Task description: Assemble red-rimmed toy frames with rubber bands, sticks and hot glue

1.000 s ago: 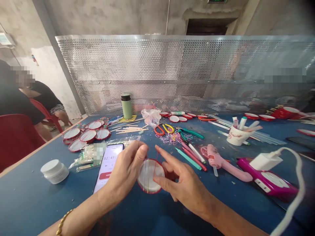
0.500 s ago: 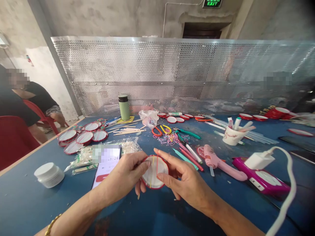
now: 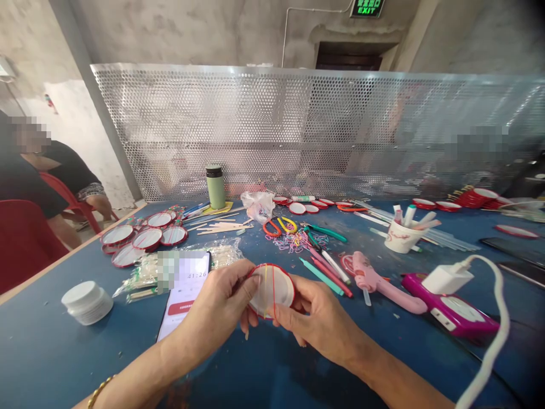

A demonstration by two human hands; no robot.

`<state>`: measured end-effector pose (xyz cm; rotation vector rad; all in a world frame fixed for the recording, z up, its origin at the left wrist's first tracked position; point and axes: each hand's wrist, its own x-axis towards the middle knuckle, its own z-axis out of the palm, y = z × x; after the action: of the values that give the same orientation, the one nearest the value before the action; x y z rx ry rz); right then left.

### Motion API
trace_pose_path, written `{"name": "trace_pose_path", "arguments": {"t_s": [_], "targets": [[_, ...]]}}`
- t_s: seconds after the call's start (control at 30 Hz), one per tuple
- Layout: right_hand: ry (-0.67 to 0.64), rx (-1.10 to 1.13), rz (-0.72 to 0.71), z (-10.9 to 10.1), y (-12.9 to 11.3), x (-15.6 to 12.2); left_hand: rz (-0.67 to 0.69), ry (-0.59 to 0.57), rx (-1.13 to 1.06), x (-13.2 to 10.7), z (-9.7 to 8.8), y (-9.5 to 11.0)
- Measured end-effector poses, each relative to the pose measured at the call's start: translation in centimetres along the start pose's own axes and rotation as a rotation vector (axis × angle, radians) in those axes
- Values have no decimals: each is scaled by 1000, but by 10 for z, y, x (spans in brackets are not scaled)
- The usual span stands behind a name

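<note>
Between my hands is a round white disc with a red rim (image 3: pixel 281 288), held up above the blue table. A yellow band and a red band run across its face, roughly side by side. My left hand (image 3: pixel 232 292) grips the disc's left edge, thumb on the face and fingers behind. At the lower right edge, my right hand (image 3: pixel 315 312) pinches the rim, its thumb near the lower end of the red band. The fingers behind the disc are partly hidden. Just left of my left hand lies a lit phone (image 3: pixel 185 292).
Left stand a white jar (image 3: pixel 87 303), bagged sticks (image 3: pixel 147 270) and stacked red-rimmed discs (image 3: pixel 147 238). Ahead lie loose colored bands (image 3: pixel 293 241), pliers (image 3: pixel 326 232) and markers (image 3: pixel 326 276). A pink glue gun (image 3: pixel 378 284), power strip (image 3: pixel 453 312) and pen cup (image 3: pixel 402 237) are right.
My right hand's raised index finger has come down behind the disc's edge. The red band, earlier pulled above the rim, now lies across the disc, which has tilted a little.
</note>
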<state>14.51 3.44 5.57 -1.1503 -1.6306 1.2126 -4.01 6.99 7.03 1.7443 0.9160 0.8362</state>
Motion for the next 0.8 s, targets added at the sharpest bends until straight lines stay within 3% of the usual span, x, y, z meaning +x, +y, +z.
{"name": "trace_pose_path", "arguments": {"t_s": [0.53, 0.8], "targets": [[-58, 374, 25, 12, -1, 5, 24, 127, -104, 2, -6, 4], [-39, 428, 20, 11, 1, 6, 44, 128, -101, 1, -7, 4]]}}
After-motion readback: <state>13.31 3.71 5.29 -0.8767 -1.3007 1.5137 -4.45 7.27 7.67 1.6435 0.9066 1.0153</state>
